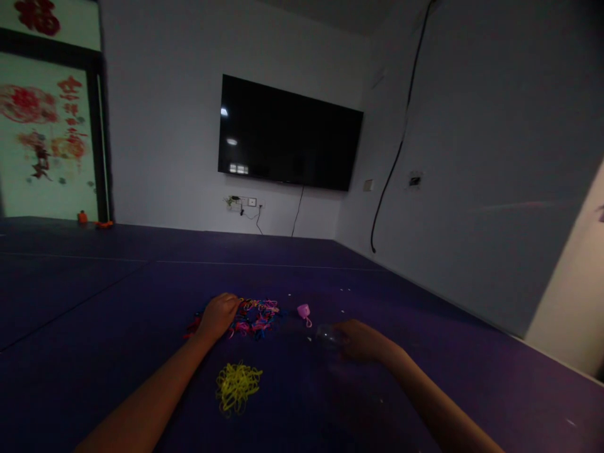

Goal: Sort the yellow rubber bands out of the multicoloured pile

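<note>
My left hand (221,313) rests at the left side of a loose pile of multicoloured rubber bands (258,318), its fingers curled down onto them. The fingertips are partly hidden, but the hand looks closed on some bands. My right hand (356,340) is wrapped round a clear plastic container (326,335), blurred and see-through, held low over the purple surface. Just beyond it lies a small pink cap (304,311) with a loop. Nearer to me, between my forearms, sits a heap of yellow rubber bands (238,385).
The purple surface (179,283) has seams and a few tiny white bits on it. Small orange objects (82,217) stand far left by the door. A television (290,135) hangs on the back wall, and a black cable (396,157) runs down the right wall.
</note>
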A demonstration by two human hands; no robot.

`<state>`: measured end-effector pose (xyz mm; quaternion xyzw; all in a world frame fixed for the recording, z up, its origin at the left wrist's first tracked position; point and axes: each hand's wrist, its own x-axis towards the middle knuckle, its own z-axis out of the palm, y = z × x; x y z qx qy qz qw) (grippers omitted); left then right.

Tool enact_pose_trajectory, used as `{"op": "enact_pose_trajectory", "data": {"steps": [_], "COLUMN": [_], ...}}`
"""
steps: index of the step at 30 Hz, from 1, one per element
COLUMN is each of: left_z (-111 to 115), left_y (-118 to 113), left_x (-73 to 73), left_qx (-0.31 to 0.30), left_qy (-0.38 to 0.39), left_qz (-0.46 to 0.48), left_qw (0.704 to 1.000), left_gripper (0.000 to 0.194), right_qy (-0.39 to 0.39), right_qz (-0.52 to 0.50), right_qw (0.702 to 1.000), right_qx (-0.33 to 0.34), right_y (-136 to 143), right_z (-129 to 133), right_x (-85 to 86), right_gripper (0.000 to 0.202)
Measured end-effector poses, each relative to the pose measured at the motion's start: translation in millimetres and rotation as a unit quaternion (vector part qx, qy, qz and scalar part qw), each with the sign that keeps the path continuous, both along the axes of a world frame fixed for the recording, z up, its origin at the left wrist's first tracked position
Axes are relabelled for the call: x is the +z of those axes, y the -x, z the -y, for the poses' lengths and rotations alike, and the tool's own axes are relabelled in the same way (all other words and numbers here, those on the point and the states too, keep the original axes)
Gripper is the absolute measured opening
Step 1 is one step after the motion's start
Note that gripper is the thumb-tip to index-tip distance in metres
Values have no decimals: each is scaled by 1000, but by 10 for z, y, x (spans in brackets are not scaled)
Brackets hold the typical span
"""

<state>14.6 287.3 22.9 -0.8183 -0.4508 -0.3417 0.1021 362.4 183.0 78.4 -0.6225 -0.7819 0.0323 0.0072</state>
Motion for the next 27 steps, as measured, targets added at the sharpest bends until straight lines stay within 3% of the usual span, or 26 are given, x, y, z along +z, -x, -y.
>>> {"op": "enact_pose_trajectory", "data": {"steps": [3, 5, 8, 12, 17, 21, 27], "left_z": [17, 14, 3, -3, -16, -31, -49], "left_y": [2, 1, -7, -23, -30, -29, -14], "left_x": [14, 19, 16, 2, -7, -9, -19], "left_qx": [6, 15, 42, 60, 44, 28, 4], "left_qy": [20, 37, 61, 63, 52, 40, 8], "left_qz": [-10, -11, -5, -10, -8, 7, 26], "left_qw": [1000, 999, 997, 996, 998, 999, 1000], "left_gripper": [29, 26, 24, 23, 21, 21, 22], "right_qy": [-72, -114, -146, -165, -224, -249, -256], "right_qz": [86, 186, 208, 227, 312, 331, 320], "right_qw": [992, 974, 967, 960, 911, 891, 891], "right_qx": [-54, -66, -31, 24, 153, 183, 193], "right_y": [38, 104, 255, 414, 401, 341, 296], "right_z": [-176, -342, -605, -888, -1060, -1071, -1042], "right_x": [180, 295, 377, 303, 124, 71, 95], "right_gripper": [58, 39, 10, 12, 15, 17, 19]}}
